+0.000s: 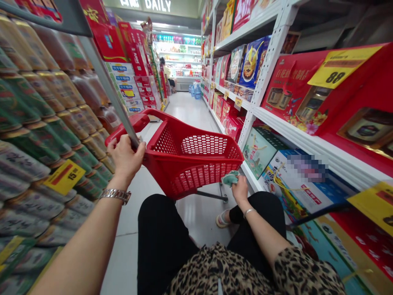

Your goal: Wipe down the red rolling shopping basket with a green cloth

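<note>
The white shelf rack (267,61) is the largest thing near me, and it fills the right side of the frame; its lower boxes stand close to my right arm, so I should work with small movements of the wrist and not swing the elbow.

The red cart (196,158) comes next, in the centre of the frame. It has wheels underneath, so I judge that it can roll or turn when I press on it from one side only.

The metal pole (107,82) rises from the cart toward the upper left. Near its foot is the red handle (138,121), left of centre, and there my left hand (125,157) has its fingers curled around, with the thumb near the pole. This grasp should be firm, to resist the push of the other side.

My right hand (240,190), right of centre, has its fingers pinched on the green cloth (231,178). The cloth appears to touch the outer wall of the cart, at its near right corner. It is bunched; I think a flatter fold, with even pressure, gives better contact on the perforated wall.
</note>
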A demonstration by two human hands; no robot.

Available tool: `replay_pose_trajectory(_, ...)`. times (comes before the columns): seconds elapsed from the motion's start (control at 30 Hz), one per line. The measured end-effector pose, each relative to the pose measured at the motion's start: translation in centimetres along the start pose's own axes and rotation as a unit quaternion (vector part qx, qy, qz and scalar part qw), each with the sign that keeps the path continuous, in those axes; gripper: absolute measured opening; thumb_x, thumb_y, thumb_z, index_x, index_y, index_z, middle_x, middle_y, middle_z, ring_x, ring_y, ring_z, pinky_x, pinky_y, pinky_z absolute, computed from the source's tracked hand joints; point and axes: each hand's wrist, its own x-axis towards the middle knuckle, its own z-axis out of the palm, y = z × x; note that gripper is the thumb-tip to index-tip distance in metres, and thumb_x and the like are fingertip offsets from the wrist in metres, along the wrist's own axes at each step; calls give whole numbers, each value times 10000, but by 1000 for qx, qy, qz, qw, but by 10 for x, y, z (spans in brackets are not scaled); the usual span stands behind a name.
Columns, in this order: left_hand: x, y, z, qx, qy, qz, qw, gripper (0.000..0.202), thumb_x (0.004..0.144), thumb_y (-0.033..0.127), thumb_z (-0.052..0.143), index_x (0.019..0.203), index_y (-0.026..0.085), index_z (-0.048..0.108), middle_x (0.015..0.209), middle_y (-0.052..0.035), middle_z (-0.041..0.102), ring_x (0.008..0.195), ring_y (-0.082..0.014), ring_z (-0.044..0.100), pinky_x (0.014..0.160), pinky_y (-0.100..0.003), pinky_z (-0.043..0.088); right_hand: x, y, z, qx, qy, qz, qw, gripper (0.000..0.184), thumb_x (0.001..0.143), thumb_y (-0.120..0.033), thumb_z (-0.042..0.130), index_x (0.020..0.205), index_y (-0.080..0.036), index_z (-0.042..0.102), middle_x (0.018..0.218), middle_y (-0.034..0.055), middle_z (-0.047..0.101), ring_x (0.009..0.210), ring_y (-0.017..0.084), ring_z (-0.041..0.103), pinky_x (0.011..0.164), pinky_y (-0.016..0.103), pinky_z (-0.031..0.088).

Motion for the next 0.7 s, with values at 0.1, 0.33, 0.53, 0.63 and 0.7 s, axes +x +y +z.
replay_pose_trajectory(0.1, -1, 0, 0, -2, 3, 0, 1000, 193, 782, 410, 508, 853, 255, 417, 838, -35, 613, 938, -267, 638, 1173, -536, 271, 12, 8, -12, 13, 33, 80, 996, 240, 762, -115, 500, 963, -183, 611, 887, 50, 618, 830, 217, 603, 742, 303, 484)
replay_pose_trajectory(0.33, -1, -3, 1, 1, 4, -3, 1000, 206, 790, 419, 526, 859, 258, 417, 806, -21, 594, 917, -257, 624, 1171, -529, 267, 10, -1, -6, 40, 45, 172, 983, 179, 729, -163, 549, 901, -195, 588, 854, 82, 649, 853, 270, 660, 740, 347, 504)
replay_pose_trajectory(0.53, -1, 0, -1, 3, 5, -5, 1000, 174, 788, 384, 517, 852, 257, 416, 834, -34, 613, 935, -266, 634, 1167, -523, 272, -3, -20, 4, 79, 57, 189, 977, 240, 712, -247, 571, 946, -194, 581, 978, 145, 666, 1004, 331, 641, 864, 419, 515)
replay_pose_trajectory(0.63, -2, 0, 0, -1, 10, 0, 1000, 176, 787, 389, 513, 840, 259, 407, 831, -35, 620, 957, -269, 637, 1167, -539, 278, 1, -30, -1, 95, 66, 177, 977, 243, 719, -268, 578, 952, -202, 570, 990, 138, 662, 1042, 332, 624, 919, 423, 500)
replay_pose_trajectory(0.7, -2, 0, 1, 2, 14, 4, 1000, 184, 786, 396, 514, 838, 259, 403, 835, -35, 623, 939, -267, 637, 1169, -545, 278, 3, -38, -5, 105, 66, 163, 979, 238, 725, -281, 583, 951, -206, 571, 986, 125, 658, 1048, 324, 621, 934, 411, 491)
